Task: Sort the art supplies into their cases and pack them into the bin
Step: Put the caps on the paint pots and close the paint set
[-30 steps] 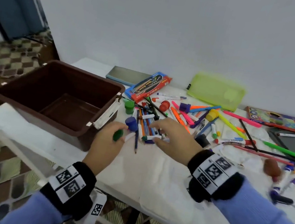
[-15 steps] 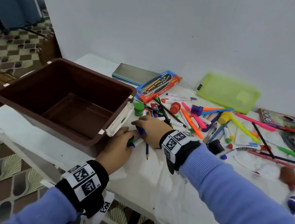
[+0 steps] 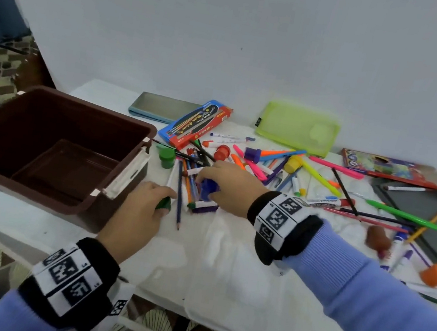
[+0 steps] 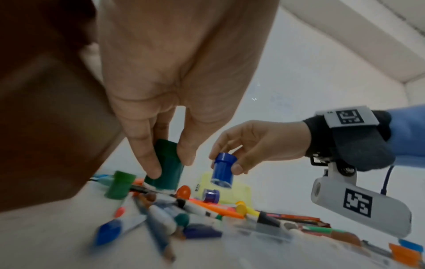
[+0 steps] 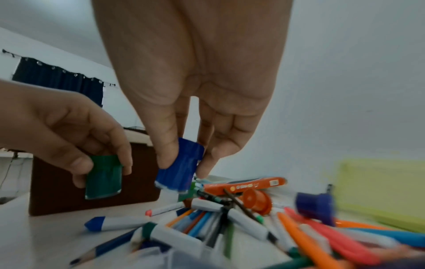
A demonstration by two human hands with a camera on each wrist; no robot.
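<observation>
The left hand (image 3: 144, 205) pinches a small dark green plastic paint pot (image 4: 165, 167) between thumb and fingers, held just above the white cloth-covered table (image 3: 223, 267) beside the open brown plastic bin (image 3: 40, 153). The right hand (image 3: 229, 187) grips a small blue plastic paint pot (image 5: 180, 168) by its fingertips, lifted over the scattered heap of coloured markers and pencils (image 3: 282, 176). A translucent lime-green pencil case (image 3: 298, 132) lies flat at the table's far edge, near the wall
</observation>
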